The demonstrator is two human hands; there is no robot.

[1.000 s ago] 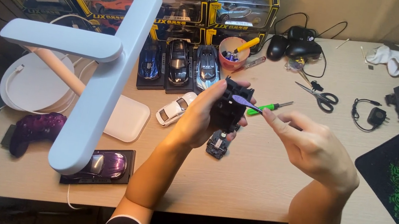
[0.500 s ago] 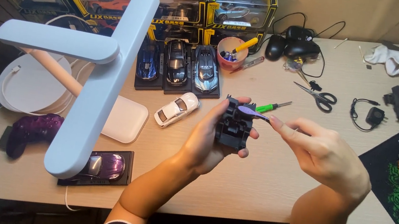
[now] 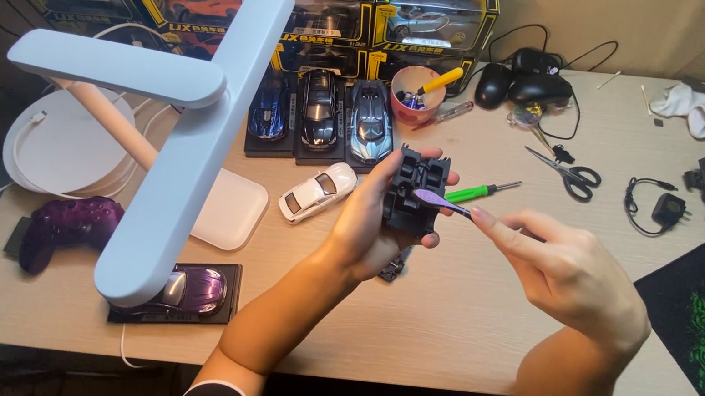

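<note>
Left hand (image 3: 372, 219) grips a black chassis (image 3: 416, 193) upright — right hand (image 3: 571, 275) pinches a purple tool (image 3: 441, 201) against it — screwdriver (image 3: 480, 190) just behind

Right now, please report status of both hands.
Left hand grips black car part. Right hand pinches purple tool, tip on part. Nothing between them.

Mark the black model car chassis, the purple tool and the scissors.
black model car chassis (image 3: 413, 199), head view, on its underside
purple tool (image 3: 437, 201), head view, on its flat tip
scissors (image 3: 569, 171), head view, near the pivot
</note>
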